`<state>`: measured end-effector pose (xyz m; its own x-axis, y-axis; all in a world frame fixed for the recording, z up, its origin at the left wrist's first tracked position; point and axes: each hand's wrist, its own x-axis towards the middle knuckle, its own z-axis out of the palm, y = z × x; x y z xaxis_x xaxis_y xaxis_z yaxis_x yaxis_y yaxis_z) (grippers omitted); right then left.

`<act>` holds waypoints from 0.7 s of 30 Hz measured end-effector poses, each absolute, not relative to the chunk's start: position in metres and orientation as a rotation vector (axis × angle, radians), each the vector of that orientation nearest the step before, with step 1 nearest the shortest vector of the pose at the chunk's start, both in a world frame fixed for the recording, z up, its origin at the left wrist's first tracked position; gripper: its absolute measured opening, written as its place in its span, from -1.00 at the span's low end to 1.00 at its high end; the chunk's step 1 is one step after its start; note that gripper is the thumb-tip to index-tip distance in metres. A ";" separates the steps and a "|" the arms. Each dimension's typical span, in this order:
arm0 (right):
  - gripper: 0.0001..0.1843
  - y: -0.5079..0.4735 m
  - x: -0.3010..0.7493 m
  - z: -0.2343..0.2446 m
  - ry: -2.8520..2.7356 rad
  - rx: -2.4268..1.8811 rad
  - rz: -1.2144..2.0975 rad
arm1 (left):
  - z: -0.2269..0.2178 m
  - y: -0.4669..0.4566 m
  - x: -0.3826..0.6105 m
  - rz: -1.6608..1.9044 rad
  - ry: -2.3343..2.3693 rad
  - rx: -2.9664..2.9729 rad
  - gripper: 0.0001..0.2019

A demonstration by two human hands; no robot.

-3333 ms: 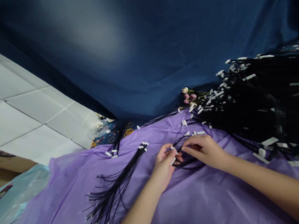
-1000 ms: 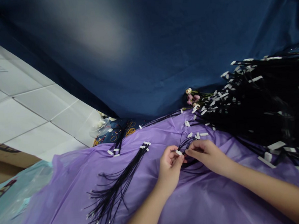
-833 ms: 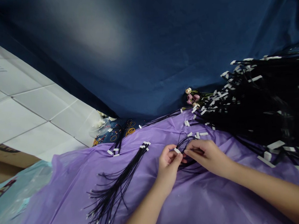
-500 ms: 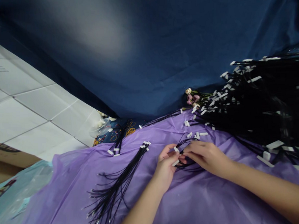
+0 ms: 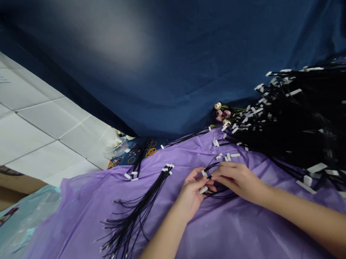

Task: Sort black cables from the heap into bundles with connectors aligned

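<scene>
My left hand [image 5: 192, 190] and my right hand [image 5: 236, 178] meet over a purple sheet [image 5: 226, 231]. Both pinch a small loop of thin black cords [image 5: 219, 189] with white tags. The left fingers are closed on two white tags [image 5: 203, 181]. The right fingertips pinch the cords just beside them. A straightened bundle of black cords [image 5: 139, 209] with white tags at its far end lies to the left of my hands.
A large heap of black cords with white tags [image 5: 301, 125] fills the right side. Small pink and cream artificial flowers [image 5: 221, 111] lie at the back. A dark blue cloth [image 5: 171, 59] hangs behind. A clear plastic cup [image 5: 115, 148] and white tiles [image 5: 29, 130] are at the left.
My hands have stayed over the same spot, working the cord loop. The left fingers shifted from one white tag to holding two, and the camera view moved slightly.
</scene>
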<state>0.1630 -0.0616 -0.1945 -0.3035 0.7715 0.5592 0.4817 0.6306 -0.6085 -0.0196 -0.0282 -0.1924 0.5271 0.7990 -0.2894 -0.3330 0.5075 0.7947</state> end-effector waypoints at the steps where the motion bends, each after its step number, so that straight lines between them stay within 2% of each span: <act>1: -0.78 -0.062 0.163 -0.194 -1.951 -0.974 0.423 | -0.192 -0.029 -0.019 0.756 0.705 0.738 -0.70; 12: -0.80 -0.061 0.161 -0.189 -1.867 -0.930 0.502 | -0.190 -0.032 -0.017 0.751 0.695 0.645 -0.67; 21: -0.82 -0.060 0.161 -0.193 -1.928 -0.900 0.395 | -0.193 -0.030 -0.018 0.750 0.666 0.640 -0.71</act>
<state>0.1610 -0.0600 -0.1925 -0.2894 0.7290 0.6203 0.4265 0.6784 -0.5982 -0.0179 -0.0304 -0.1931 0.5536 0.7744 -0.3063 -0.3960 0.5683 0.7213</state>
